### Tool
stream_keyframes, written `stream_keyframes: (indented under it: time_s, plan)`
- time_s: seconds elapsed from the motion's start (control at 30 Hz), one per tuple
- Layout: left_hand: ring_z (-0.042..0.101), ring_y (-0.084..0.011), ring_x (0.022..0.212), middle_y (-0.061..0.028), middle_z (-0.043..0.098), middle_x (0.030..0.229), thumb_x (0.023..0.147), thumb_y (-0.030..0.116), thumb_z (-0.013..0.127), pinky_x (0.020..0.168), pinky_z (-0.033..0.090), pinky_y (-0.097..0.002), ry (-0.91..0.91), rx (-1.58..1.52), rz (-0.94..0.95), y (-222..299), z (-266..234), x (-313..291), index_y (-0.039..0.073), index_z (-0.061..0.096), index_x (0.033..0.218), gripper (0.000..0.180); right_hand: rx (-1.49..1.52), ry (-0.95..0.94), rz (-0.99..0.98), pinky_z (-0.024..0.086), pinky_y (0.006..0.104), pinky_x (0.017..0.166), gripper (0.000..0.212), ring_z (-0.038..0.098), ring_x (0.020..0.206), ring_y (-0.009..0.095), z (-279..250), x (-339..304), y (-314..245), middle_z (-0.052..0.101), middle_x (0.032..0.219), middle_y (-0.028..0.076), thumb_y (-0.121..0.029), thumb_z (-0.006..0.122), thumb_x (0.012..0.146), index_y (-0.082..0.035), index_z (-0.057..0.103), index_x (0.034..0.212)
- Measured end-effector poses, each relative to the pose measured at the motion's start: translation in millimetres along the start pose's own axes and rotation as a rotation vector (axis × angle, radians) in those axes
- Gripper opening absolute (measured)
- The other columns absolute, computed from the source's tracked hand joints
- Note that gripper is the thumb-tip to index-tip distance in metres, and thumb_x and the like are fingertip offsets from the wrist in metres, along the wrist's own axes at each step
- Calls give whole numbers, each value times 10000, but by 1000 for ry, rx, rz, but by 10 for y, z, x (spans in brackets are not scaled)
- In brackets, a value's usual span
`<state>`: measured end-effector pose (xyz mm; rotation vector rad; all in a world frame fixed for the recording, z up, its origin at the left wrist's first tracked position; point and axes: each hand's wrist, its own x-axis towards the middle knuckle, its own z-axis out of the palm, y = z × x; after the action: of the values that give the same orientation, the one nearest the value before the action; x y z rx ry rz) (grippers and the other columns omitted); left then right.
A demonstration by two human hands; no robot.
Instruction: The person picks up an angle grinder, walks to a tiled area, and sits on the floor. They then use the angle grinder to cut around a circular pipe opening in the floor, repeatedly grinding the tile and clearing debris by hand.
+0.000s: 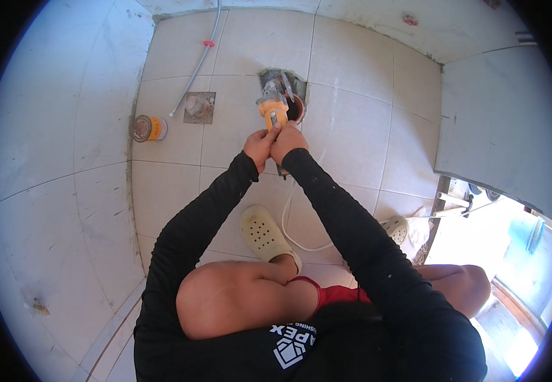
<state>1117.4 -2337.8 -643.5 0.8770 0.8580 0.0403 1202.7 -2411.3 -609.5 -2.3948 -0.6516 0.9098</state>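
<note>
The angle grinder (273, 116) is held over the floor cutout (269, 77), its disc (288, 86) beside the round pipe (300, 109) there. Left hand (259, 148) and right hand (289, 141), on the cutout's near side, both grip the grinder body. Maintain two-handed control, brace against kickback, and keep the white cable (285, 219), nearside of the cutout, clear of the disc.

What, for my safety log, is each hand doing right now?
Left hand: closed, holding the yellow angle grinder.
Right hand: closed, holding it too.
</note>
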Motion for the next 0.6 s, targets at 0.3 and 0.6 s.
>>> stream_keyframes:
  time_s: [0.3, 0.6]
  plan:
    - [664, -165, 857, -99, 675, 986, 938, 452, 605, 756, 526, -289, 6, 17, -11, 14, -30, 14, -55, 589, 1112, 536, -1, 19, 3, 523, 465, 798, 390, 659, 934, 406, 23, 1, -19, 668, 947, 263, -259, 572, 884, 52, 444, 1083]
    - [675, -168, 844, -101, 682, 979, 924, 455, 625, 733, 544, -291, 13, 38, -45, -9, -63, 90, -54, 588, 1112, 544, 13, 26, 5, 524, 461, 794, 366, 661, 925, 407, 50, 33, 14, 668, 941, 263, -264, 561, 888, 41, 457, 1061]
